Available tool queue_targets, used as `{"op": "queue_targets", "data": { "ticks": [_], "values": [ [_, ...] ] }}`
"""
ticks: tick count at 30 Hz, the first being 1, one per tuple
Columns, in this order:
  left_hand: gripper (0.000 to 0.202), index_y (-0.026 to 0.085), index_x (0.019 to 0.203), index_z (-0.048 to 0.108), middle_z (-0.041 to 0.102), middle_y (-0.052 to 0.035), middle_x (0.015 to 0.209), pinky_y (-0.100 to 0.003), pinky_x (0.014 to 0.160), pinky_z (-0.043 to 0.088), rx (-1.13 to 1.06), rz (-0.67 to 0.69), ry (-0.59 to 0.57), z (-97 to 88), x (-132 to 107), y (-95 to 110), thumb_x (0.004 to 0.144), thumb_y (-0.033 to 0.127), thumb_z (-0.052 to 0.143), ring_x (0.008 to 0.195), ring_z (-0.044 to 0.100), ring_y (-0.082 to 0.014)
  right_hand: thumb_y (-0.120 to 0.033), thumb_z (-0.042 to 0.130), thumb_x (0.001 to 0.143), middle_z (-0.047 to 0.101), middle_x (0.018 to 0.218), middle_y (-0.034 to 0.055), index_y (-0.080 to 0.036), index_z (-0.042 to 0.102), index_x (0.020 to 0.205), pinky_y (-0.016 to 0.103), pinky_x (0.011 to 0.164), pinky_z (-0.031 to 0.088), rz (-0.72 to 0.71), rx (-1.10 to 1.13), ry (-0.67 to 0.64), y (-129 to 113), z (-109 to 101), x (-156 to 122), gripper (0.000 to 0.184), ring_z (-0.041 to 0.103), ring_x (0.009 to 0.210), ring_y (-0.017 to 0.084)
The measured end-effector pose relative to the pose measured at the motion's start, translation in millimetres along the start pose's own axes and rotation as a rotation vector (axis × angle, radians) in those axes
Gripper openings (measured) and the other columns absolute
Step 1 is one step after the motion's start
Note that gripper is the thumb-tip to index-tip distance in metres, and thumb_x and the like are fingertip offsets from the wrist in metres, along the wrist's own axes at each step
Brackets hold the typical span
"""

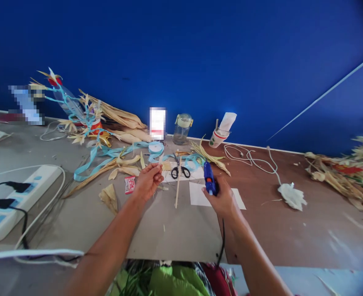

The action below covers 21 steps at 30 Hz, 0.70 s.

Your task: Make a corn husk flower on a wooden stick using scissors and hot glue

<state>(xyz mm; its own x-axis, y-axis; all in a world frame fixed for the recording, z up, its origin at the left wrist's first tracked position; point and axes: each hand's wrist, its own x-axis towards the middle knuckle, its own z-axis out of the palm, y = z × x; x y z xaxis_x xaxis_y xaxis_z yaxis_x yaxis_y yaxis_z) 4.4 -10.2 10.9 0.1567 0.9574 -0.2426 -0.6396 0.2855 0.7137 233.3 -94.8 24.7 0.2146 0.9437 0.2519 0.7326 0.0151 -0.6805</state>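
Observation:
My right hand (pixel 223 195) is wrapped around a blue hot glue gun (pixel 210 177), held over a white sheet of paper (pixel 199 196); its black cord hangs toward the table's front edge. My left hand (pixel 149 179) is closed in a pinch, and a small pale tip shows at the fingers, too small to make out. Between the hands lie black-handled scissors (pixel 184 172) and a thin pale stick (pixel 178 189). A roll of light blue ribbon (pixel 156 148) sits just beyond my left hand. Beside that hand are a red candy wrapper (pixel 129 185) and a dry corn husk piece (pixel 108 197).
A white power strip (pixel 24 201) with plugs stands at left. Behind are a ribbon-wrapped plastic bottle (pixel 68 102), corn husks (pixel 116 113), a lit phone (pixel 157 123), a jar (pixel 181 130) and a paper cup (pixel 217 138). White cable (pixel 258 166) and crumpled plastic (pixel 292 196) lie right.

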Motion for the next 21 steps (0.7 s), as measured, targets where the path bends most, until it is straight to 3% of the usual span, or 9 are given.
{"op": "queue_targets", "data": {
  "ticks": [8, 21],
  "values": [
    [0.02, 0.014, 0.071, 0.059, 0.053, 0.0048, 0.057, -0.018, 0.046, 0.033, 0.032, -0.002, -0.037, 1.5, -2, -1, 0.061, 0.018, 0.075, 0.042, 0.036, -0.001, -0.024, 0.056, 0.075, 0.056, 0.099, 0.013, -0.013, 0.057, 0.105, 0.035, 0.074, 0.048, 0.067, -0.318, -0.076, 43, 10, -32, 0.032, 0.059, 0.088, 0.025],
    [0.02, 0.014, 0.073, 0.058, 0.054, 0.004, 0.061, -0.018, 0.048, 0.035, 0.023, 0.014, -0.068, 1.6, -3, -2, 0.063, 0.018, 0.075, 0.043, 0.038, -0.0008, -0.024, 0.058, 0.076, 0.058, 0.105, 0.016, -0.012, 0.06, 0.11, 0.038, 0.08, 0.047, 0.081, -0.389, -0.159, 45, 7, -34, 0.037, 0.06, 0.092, 0.027]
  ]
}}
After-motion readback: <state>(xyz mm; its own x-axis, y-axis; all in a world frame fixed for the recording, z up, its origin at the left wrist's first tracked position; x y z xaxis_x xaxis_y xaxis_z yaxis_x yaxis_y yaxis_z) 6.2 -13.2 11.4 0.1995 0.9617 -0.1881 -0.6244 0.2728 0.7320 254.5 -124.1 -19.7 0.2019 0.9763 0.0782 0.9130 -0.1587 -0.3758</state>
